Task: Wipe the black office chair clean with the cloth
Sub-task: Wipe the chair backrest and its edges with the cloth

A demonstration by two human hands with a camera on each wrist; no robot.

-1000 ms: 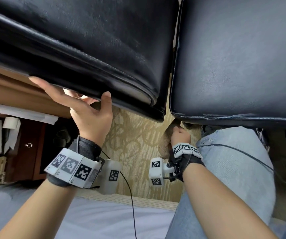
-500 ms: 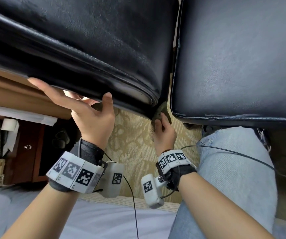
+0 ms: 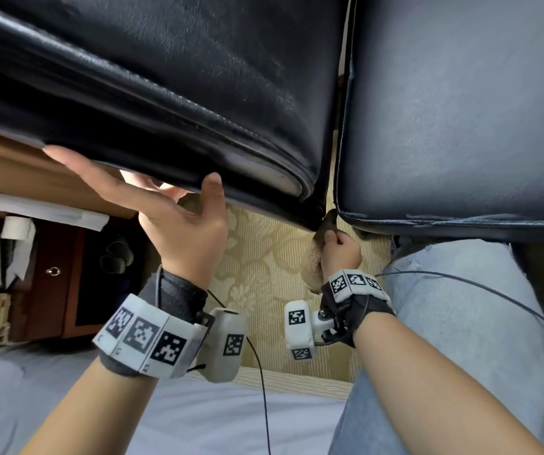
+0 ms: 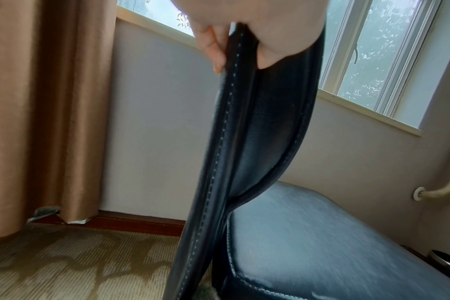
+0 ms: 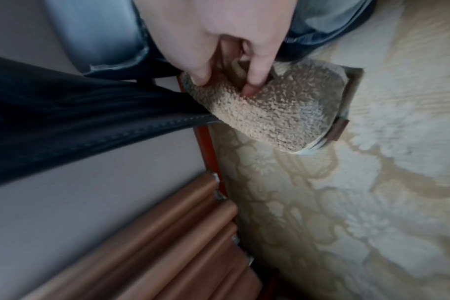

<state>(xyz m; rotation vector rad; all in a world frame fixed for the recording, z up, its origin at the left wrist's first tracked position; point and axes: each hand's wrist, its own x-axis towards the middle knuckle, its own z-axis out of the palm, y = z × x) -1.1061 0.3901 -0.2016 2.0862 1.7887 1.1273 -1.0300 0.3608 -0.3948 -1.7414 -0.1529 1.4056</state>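
From the head view, the black chair's backrest [image 3: 165, 93] and seat [image 3: 460, 110] fill the top, over a patterned beige carpet [image 3: 264, 257]. The left hand [image 3: 178, 221] grips the backrest's edge, thumb in front, fingers behind. The right hand [image 3: 341, 254] clutches the cloth [image 3: 313, 267] at the gap between backrest and seat.

The left wrist view shows a brown curtain [image 4: 39, 101], a window [image 4: 373, 50] and a pale wall [image 4: 154, 121].

In the right wrist view the tan fuzzy cloth [image 5: 283, 113], pinched by curled fingers [image 5: 257, 67], touches the backrest's stitched edge [image 5: 103, 125].
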